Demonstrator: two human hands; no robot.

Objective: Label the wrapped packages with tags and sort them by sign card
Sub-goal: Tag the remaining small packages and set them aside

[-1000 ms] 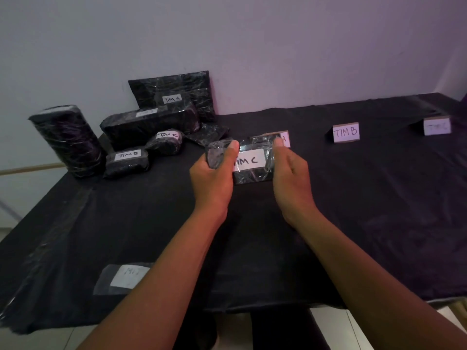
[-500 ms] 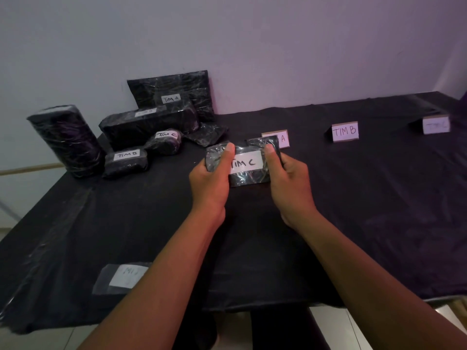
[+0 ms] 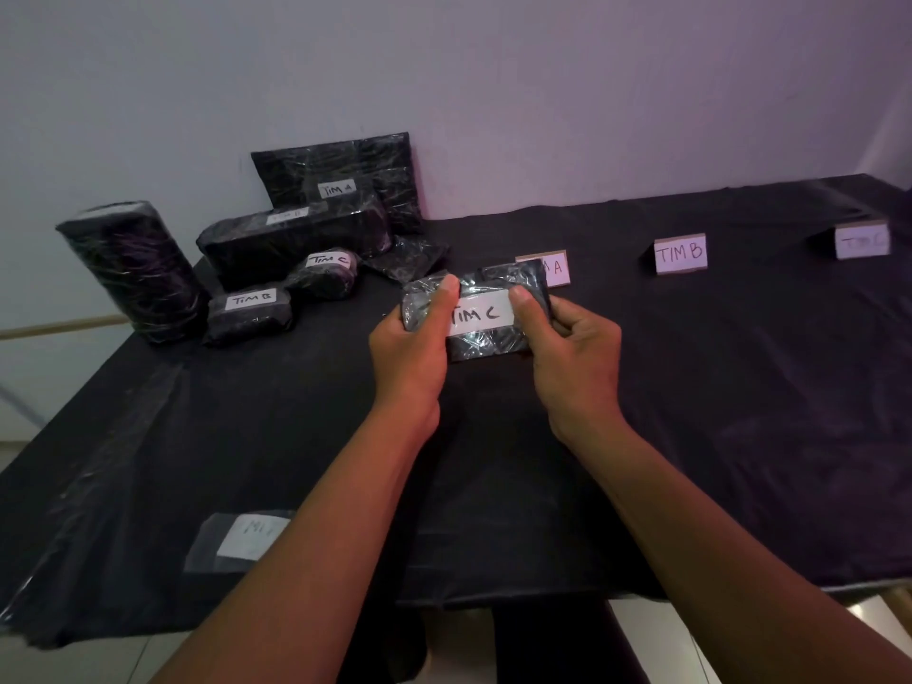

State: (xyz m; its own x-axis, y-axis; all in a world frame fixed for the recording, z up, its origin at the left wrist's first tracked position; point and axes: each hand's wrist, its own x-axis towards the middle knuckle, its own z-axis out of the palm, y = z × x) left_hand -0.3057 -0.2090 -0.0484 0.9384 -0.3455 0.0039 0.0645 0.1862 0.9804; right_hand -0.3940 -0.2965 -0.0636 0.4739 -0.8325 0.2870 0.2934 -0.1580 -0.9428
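I hold a small black wrapped package point(image 3: 486, 315) at the middle of the table, its white tag reading "TIM C" point(image 3: 479, 314) facing up at me. My left hand point(image 3: 412, 350) grips its left end, thumb laid over the top edge at 11 o'clock of the tag, fingers curled beneath. My right hand point(image 3: 567, 353) grips the right end the same way, thumb pressing down just at 3 o'clock of the tag.

Just behind the package, at 1 o'clock, a sign card ending in "A" point(image 3: 555, 268) stands partly hidden by it. Further toward 2 o'clock stands the "TIM B" sign card point(image 3: 680, 254), and well beyond it a third sign card point(image 3: 861, 241) whose writing is too faint to read.

At 10 o'clock sits a cluster of other wrapped packages point(image 3: 301, 239), several tagged. The black-covered table point(image 3: 740, 412) carries everything. At 7 o'clock, near the front edge, lies a clear sleeve with a white slip point(image 3: 242, 538).
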